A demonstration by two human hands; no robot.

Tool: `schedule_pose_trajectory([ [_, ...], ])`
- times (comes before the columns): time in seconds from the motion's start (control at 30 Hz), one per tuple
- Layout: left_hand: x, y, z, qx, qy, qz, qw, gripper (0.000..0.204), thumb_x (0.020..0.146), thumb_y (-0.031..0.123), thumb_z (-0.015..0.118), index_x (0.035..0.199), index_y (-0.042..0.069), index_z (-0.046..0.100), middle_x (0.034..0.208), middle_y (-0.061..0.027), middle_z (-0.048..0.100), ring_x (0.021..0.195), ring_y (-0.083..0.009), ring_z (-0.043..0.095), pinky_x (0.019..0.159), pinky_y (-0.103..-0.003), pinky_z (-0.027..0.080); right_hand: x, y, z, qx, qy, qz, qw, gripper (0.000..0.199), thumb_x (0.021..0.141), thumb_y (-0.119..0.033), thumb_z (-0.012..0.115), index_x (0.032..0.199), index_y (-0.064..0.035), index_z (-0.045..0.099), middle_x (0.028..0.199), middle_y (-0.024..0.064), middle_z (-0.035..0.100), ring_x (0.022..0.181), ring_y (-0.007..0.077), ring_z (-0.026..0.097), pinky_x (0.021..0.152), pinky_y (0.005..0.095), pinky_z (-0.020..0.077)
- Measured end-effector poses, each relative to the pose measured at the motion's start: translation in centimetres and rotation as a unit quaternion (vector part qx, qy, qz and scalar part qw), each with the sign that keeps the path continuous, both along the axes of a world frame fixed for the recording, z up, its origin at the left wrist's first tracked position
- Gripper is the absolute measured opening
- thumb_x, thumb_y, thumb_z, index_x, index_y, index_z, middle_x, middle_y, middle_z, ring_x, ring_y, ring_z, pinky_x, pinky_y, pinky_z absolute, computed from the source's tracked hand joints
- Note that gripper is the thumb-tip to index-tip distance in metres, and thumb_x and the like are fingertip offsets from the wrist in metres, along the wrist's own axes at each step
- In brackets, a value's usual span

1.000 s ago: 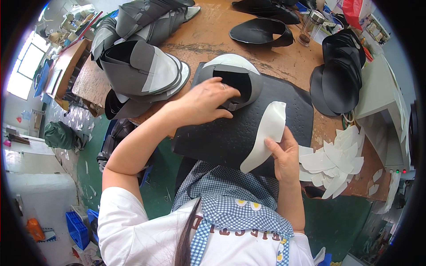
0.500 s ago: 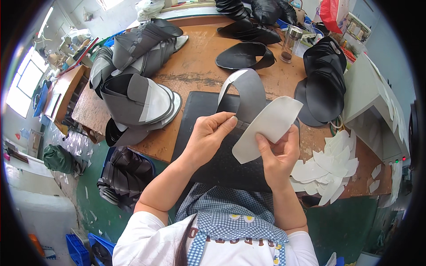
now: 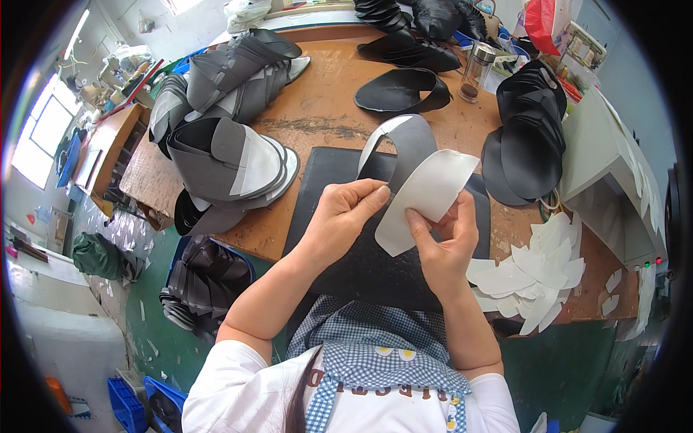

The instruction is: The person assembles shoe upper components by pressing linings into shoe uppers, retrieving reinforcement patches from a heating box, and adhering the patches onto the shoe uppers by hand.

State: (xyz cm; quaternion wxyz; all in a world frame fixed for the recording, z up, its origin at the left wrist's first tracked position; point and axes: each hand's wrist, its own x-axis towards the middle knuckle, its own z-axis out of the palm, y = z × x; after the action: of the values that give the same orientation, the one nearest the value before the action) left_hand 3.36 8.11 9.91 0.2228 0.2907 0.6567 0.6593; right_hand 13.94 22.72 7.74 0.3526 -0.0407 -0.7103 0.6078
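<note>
White liner (image 3: pixel 426 198) hiding grey piece (image 3: pixel 404 148), both hands' fingertips tucked behind

Mat (image 3: pixel 361 267) lies on bench (image 3: pixel 317 108), under both hands (image 3: pixel 393 224). Stacked cut pieces (image 3: pixel 231 159) left of hands; peeled backing scraps (image 3: pixel 534 278) right; jar (image 3: pixel 476 71) and curved pieces (image 3: pixel 401 90) beyond.

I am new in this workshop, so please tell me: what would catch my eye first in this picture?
At the centre, the left hand and the right hand hold a curved white piece against a grey shoe part, above a black mat. Stacks of grey shoe parts lie at the left, and white offcuts pile at the right table edge.
</note>
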Motion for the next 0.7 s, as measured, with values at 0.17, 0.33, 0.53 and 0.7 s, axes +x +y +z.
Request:
schedule_pose_trajectory([
  [0.17, 0.1, -0.1, 0.1, -0.023, 0.007, 0.009, 1.0, 0.029, 0.1, 0.019, 0.068, 0.112, -0.007, 0.071, 0.095, -0.0038, 0.072, 0.088, -0.0077, 0.063, 0.08, -0.023, 0.052, -0.2, -0.1, -0.1, 0.004, -0.001, -0.006, 1.0, 0.042, 0.09, 0.004, 0.069, 0.126, 0.0004, 0.048, 0.111, 0.013, 0.069, 0.101, 0.0175, 0.07, 0.086, 0.0305, 0.0578],
  [0.33, 0.1, -0.8, 0.2, -0.021, 0.067, 0.002, 0.998, 0.029, 0.091, 0.013, 0.078, 0.112, -0.006, 0.071, 0.095, -0.004, 0.073, 0.087, -0.008, 0.065, 0.078, -0.023, 0.053, -0.3, -0.9, 0.1, 0.03, -0.023, 0.006, 0.999, 0.045, 0.087, 0.003, 0.071, 0.126, 0.0013, 0.048, 0.108, 0.0121, 0.069, 0.098, 0.017, 0.07, 0.084, 0.0304, 0.0582],
  [0.53, -0.2, -2.5, 1.2, -0.019, 0.084, -0.036, 0.996, 0.034, 0.088, 0.017, 0.081, 0.111, -0.005, 0.071, 0.097, -0.007, 0.074, 0.092, -0.0093, 0.066, 0.083, -0.025, 0.054, -1.1, 0.0, 2.3, 0.007, -0.012, 0.021, 1.0, 0.044, 0.086, -0.001, 0.075, 0.123, 0.0006, 0.052, 0.101, 0.0129, 0.073, 0.089, 0.0158, 0.073, 0.073, 0.0269, 0.0584],
  [0.7, -0.1, -2.7, 2.3, -0.1, 0.063, 0.008, 0.993, 0.029, 0.084, 0.019, 0.086, 0.098, -0.004, 0.073, 0.079, 0.002, 0.069, 0.072, -0.0017, 0.056, 0.062, -0.021, 0.046, -1.9, -0.6, 2.9, 0.063, 0.075, -0.008, 0.995, 0.041, 0.088, 0.0, 0.073, 0.125, -0.0026, 0.055, 0.1, 0.0082, 0.072, 0.088, 0.0124, 0.072, 0.074, 0.0261, 0.057],
])
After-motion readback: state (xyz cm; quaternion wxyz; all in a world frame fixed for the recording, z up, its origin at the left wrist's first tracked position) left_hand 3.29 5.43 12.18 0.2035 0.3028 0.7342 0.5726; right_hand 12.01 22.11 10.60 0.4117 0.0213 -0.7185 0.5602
